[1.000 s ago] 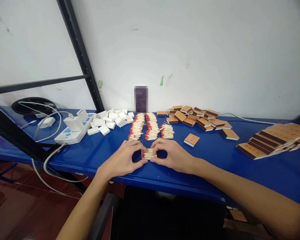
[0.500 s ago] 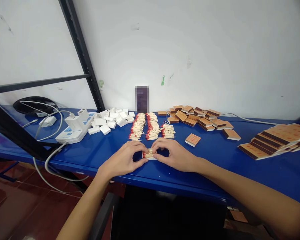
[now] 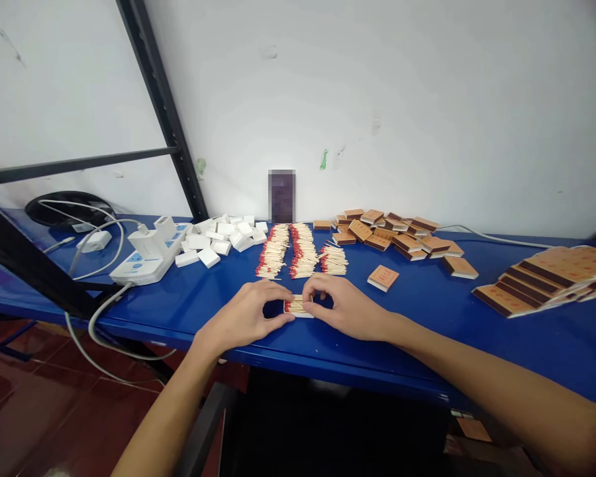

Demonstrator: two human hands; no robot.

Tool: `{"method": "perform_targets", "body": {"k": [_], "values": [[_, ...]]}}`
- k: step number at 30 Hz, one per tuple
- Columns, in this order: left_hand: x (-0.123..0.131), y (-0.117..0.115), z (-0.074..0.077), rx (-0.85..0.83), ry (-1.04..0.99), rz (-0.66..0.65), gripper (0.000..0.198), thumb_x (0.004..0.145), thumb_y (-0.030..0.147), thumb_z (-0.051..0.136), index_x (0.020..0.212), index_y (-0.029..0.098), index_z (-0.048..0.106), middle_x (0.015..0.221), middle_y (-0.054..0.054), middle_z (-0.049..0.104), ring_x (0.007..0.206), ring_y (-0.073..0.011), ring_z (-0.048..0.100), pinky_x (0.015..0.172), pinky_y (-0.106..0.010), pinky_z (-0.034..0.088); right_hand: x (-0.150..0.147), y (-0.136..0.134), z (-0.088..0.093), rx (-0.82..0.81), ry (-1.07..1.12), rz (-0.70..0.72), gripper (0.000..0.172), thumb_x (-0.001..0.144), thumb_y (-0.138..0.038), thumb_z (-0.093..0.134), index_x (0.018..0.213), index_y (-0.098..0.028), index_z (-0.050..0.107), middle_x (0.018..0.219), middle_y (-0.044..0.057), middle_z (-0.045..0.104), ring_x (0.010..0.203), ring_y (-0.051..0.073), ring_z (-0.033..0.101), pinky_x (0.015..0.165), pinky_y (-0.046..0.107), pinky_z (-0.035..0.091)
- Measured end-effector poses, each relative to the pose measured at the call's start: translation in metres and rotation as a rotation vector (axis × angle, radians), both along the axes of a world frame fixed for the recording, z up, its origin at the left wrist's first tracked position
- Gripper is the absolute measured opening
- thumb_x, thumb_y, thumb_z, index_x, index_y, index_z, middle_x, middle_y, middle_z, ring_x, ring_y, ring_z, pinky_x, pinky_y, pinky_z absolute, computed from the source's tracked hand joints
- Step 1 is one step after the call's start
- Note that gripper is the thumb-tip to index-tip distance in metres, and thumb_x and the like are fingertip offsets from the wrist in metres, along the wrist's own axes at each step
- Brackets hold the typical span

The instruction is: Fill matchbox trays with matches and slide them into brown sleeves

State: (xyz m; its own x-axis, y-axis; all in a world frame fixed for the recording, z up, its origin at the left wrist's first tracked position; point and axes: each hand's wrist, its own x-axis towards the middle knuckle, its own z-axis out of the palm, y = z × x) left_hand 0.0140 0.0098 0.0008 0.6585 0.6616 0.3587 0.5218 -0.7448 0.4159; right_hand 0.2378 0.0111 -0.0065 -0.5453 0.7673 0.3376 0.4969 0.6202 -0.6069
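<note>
A small white matchbox tray [image 3: 305, 315] filled with red-headed matches [image 3: 295, 305] lies on the blue table near its front edge. My left hand [image 3: 251, 310] curves around the tray's left end, with thumb and fingers gripping its near and far sides. Over the tray's right part, my right hand [image 3: 345, 308] has its thumb and fingertips pinched together at the matches; how many it grips is hidden. Just beyond my hands lie three piles of matches: a left pile [image 3: 273, 252], a middle pile [image 3: 302, 250] and a smaller right pile [image 3: 333, 260].
White inner trays [image 3: 223, 232] are heaped at the back left, beside a power strip [image 3: 149, 258] with cables. Brown matchboxes [image 3: 392, 232] pile up at the back right. One matchbox [image 3: 383, 278] lies alone nearer me. Flat matchbox sleeves [image 3: 546, 278] are stacked far right.
My right hand's fingertips have pinched closer together over the tray, and the matches inside lie straighter. My left hand has barely moved.
</note>
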Motion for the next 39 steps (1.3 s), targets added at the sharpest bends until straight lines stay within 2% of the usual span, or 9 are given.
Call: {"method": "perform_targets", "body": {"k": [6,14,19,23,28,31,33,36,39], "values": [[0.000,-0.001,0.001,-0.010,0.014,-0.033,0.022,0.092,0.033,0.061,0.109,0.026,0.071,0.112,-0.004,0.070,0.105,-0.0203,0.064,0.096,-0.036,0.049,-0.003,0.003,-0.001,0.011,0.024,-0.028,0.003,0.082,-0.019,0.060,0.084,-0.021,0.059,0.079,-0.001,0.064,0.072,0.014,0.057,0.066,0.027,0.044],[-0.001,-0.001,-0.001,-0.016,0.012,-0.047,0.021,0.091,0.032,0.062,0.111,0.026,0.069,0.113,-0.002,0.070,0.107,-0.0189,0.063,0.098,-0.034,0.046,-0.002,0.004,0.000,-0.043,0.063,-0.029,0.002,0.085,-0.020,0.058,0.086,-0.021,0.059,0.076,-0.002,0.064,0.068,0.013,0.058,0.063,0.025,0.044],[-0.002,-0.001,0.000,0.007,0.054,-0.041,0.016,0.092,0.034,0.061,0.100,0.025,0.072,0.114,-0.003,0.068,0.108,-0.0201,0.061,0.097,-0.036,0.046,-0.003,0.006,-0.002,-0.037,0.076,-0.027,0.009,0.082,-0.014,0.058,0.088,-0.021,0.061,0.075,-0.002,0.065,0.067,0.013,0.058,0.063,0.025,0.045],[-0.003,0.000,-0.002,0.025,0.077,-0.045,0.016,0.092,0.034,0.060,0.094,0.024,0.072,0.115,-0.003,0.067,0.108,-0.0198,0.061,0.097,-0.035,0.046,-0.004,0.007,-0.001,-0.050,0.089,-0.045,0.008,0.082,-0.014,0.057,0.085,-0.020,0.061,0.073,-0.002,0.065,0.064,0.012,0.058,0.062,0.025,0.045],[-0.002,0.000,-0.002,0.013,0.059,-0.046,0.015,0.092,0.034,0.062,0.099,0.025,0.071,0.113,-0.001,0.069,0.107,-0.0191,0.061,0.097,-0.035,0.045,-0.005,0.005,0.002,-0.117,0.108,-0.050,0.003,0.083,-0.019,0.058,0.082,-0.020,0.061,0.072,-0.001,0.065,0.063,0.012,0.058,0.060,0.025,0.046],[-0.003,-0.001,0.001,-0.006,0.030,-0.036,0.030,0.088,0.042,0.066,0.113,0.026,0.066,0.115,-0.001,0.068,0.111,-0.0205,0.060,0.100,-0.035,0.044,-0.001,0.010,0.002,-0.089,0.133,-0.082,0.007,0.085,-0.026,0.060,0.082,-0.020,0.062,0.075,0.000,0.066,0.065,0.013,0.058,0.062,0.025,0.046],[-0.005,0.001,0.002,0.001,0.007,0.030,0.036,0.091,0.046,0.059,0.120,0.026,0.062,0.120,-0.002,0.066,0.114,-0.0213,0.057,0.100,-0.036,0.043,0.005,0.017,0.001,0.033,0.105,-0.142,0.009,0.087,-0.027,0.058,0.083,-0.019,0.062,0.076,0.000,0.065,0.066,0.013,0.056,0.062,0.026,0.045],[-0.010,0.007,0.000,0.075,0.024,0.243,0.034,0.101,0.042,0.040,0.119,0.023,0.062,0.115,-0.005,0.064,0.108,-0.0223,0.057,0.097,-0.039,0.044,0.016,0.031,-0.004,0.259,-0.052,-0.199,0.009,0.089,-0.021,0.054,0.086,-0.018,0.062,0.075,0.002,0.061,0.068,0.015,0.054,0.064,0.028,0.043],[-0.013,0.015,-0.007,0.143,0.136,0.403,0.036,0.101,0.039,0.037,0.114,0.021,0.065,0.107,-0.007,0.060,0.100,-0.0238,0.056,0.092,-0.042,0.045,0.022,0.040,-0.010,0.340,-0.213,-0.188,0.014,0.091,-0.020,0.052,0.095,-0.017,0.065,0.086,0.006,0.062,0.077,0.018,0.056,0.070,0.031,0.043]]}}
